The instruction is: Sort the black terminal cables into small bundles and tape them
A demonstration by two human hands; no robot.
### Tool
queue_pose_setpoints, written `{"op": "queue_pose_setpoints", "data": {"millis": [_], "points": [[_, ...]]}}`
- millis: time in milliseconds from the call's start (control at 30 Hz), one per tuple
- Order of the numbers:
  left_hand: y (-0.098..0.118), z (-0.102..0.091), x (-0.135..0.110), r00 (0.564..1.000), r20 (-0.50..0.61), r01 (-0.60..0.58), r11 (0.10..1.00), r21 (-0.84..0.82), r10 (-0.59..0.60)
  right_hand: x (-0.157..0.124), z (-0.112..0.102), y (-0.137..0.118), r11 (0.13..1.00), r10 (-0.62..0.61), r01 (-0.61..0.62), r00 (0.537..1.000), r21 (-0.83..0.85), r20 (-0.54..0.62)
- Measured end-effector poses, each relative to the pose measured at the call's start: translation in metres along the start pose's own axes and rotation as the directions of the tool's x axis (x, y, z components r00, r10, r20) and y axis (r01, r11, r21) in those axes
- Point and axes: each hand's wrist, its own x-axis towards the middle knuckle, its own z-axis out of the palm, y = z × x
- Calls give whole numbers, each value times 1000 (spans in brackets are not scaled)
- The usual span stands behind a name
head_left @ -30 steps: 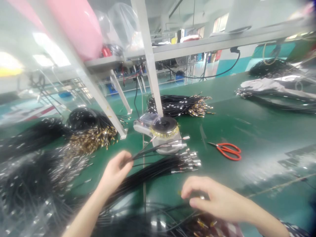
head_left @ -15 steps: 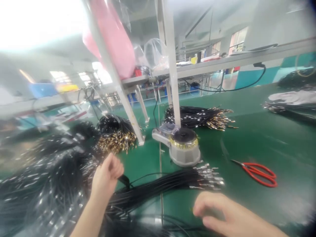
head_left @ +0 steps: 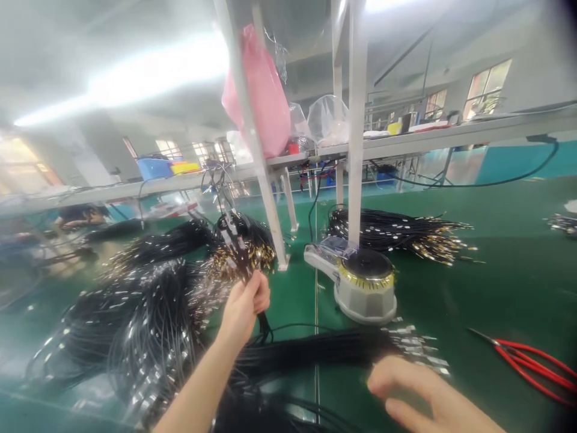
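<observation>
My left hand [head_left: 246, 304] is wrapped round a small bunch of black cables [head_left: 242, 258], whose pale-tagged ends stand up above the fist. Below it, the cables drop toward a larger black cable bundle [head_left: 324, 349] lying across the green table. Near that bundle's silver-tipped right end is my right hand [head_left: 421, 391], fingers curved, thumb apart, with nothing seen between them. Behind the bundle stands a round grey tape dispenser [head_left: 365, 300] with a black top and yellow pieces round its rim. Red-handled scissors [head_left: 527, 361] lie at the right.
Heaps of black cables [head_left: 157, 319] cover the left side. Another bundle with gold tips [head_left: 406, 231] lies behind the dispenser. White shelf posts [head_left: 356, 120] rise from the table, and a pink bag [head_left: 265, 102] sits on the shelf.
The view has swung left, so the dispenser and scissors appear further right. My left hand has risen slightly, and cable ends now show clearly above it. My right hand keeps its curved shape.
</observation>
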Motion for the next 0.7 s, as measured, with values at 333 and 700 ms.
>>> {"op": "queue_pose_setpoints", "data": {"millis": [333,700], "points": [[23,4,16,993,69,-107,964,243,92,11,0,2,990,58,-46,995,130,-83],[-62,54,10,908,403,-255,613,748,-115,-19,-2,-2,988,132,-126,990,91,-56]]}}
